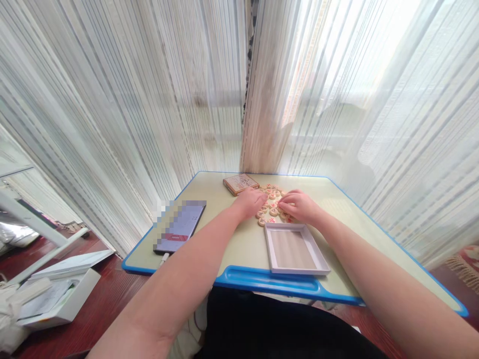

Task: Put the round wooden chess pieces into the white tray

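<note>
While fingers of left hand and right hand bend down among wooden discs, I can't tell whether either grips one. Discs cluster between both hands, some nearer body than fingertips. Open tray sits just bodyward of discs, right hand closer to it; I judge long axis runs away from body. Just beyond left hand, patterned box.
</note>
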Demonstrator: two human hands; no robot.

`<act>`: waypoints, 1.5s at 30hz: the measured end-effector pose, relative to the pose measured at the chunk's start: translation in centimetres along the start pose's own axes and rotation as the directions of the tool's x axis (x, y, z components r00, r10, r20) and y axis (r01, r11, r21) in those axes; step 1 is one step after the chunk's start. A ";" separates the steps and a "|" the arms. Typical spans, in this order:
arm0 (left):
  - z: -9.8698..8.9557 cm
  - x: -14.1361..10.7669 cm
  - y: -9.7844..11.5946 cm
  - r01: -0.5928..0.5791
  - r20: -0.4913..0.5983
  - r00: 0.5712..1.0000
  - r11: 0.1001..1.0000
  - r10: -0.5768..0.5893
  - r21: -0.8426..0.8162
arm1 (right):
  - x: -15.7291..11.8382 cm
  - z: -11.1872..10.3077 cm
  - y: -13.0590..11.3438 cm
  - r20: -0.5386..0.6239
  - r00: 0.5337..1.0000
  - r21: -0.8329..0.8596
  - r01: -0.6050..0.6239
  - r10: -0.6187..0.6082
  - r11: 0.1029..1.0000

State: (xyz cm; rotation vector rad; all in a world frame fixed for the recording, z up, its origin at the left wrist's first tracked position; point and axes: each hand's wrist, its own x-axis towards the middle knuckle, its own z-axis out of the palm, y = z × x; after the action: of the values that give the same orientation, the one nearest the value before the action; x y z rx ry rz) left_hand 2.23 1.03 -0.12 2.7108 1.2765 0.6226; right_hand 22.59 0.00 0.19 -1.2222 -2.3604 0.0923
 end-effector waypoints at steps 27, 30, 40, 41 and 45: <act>0.5 -0.5 0.2 0.004 -0.155 0.988 0.999 0.003 0.045 | 0.1 0.4 1.3 0.141 0.962 -0.166 -0.209 0.233 0.964; 0.5 -0.5 0.2 0.004 -0.153 0.988 0.999 0.003 0.042 | 0.1 0.4 1.6 0.116 0.963 -0.144 -0.227 0.244 0.963; 0.3 -0.5 0.5 -0.021 -0.190 0.981 0.998 0.031 0.053 | 0.5 1.0 2.2 0.075 0.963 -0.095 -0.253 0.260 0.963; 0.3 -0.5 0.5 -0.017 -0.196 0.980 0.998 0.027 0.054 | 0.5 1.0 2.3 0.096 0.960 -0.086 -0.255 0.263 0.963; 0.3 -0.5 0.5 0.004 -0.209 0.978 0.998 0.008 0.055 | 0.5 0.9 2.2 0.059 0.968 -0.054 -0.242 0.245 0.969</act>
State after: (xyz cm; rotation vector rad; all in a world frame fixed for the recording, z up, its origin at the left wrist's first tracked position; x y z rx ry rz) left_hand 2.40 0.36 -0.41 2.7511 1.3538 0.9072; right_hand 23.64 1.88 -1.01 -1.5507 -2.2670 0.1613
